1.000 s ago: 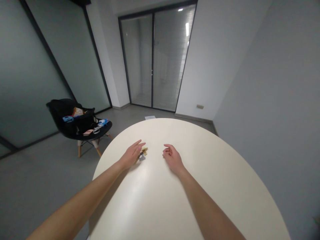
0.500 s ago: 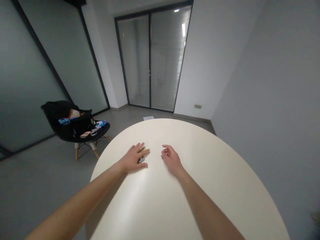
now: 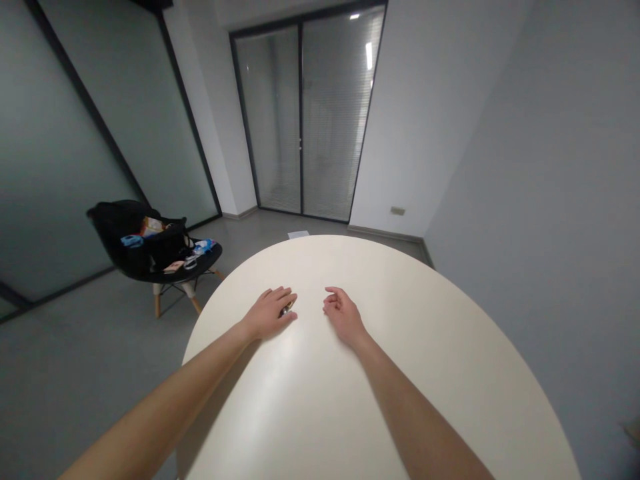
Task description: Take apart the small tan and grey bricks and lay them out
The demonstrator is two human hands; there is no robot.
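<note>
My left hand point(image 3: 270, 313) lies palm down on the pale round table point(image 3: 430, 347), its fingers and thumb drawn in around a small silver and brass-coloured metal thing point(image 3: 287, 309). Only a bit of that thing shows between thumb and index finger; its exact kind is hidden. A short way to the right, my right hand point(image 3: 344, 316) rests on its side on the tabletop. Its index finger points out toward the left hand while the other fingers curl loosely, and nothing shows in it.
Beyond the table's left edge stands a black chair point(image 3: 115, 247) with wooden legs, bearing a black bag point(image 3: 167, 245) and several small items. A white flat thing point(image 3: 299, 235) shows behind the far edge. Glass doors point(image 3: 300, 127) close the back; a grey wall point(image 3: 540, 200) rises on the right.
The fingers and thumb of my left hand have drawn together over the small metal thing, which now shows less. My right hand keeps its place and pose.
</note>
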